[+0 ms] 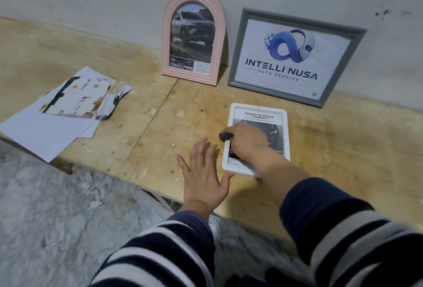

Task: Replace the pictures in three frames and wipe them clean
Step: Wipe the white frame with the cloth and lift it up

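Paper pile overhangs worktop edge, could slide off. Left hand lies flat, fingers spread, thumb touching white frame. Right hand grips dark cloth on its glass. Hard wiping could skid the frame; the thumb alone is a weak stop.

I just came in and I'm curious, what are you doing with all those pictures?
A person wipes the white frame, flat on the wooden table, with a dark cloth in the right hand. The left hand steadies its corner. The pink arched frame and grey frame lean against the wall.
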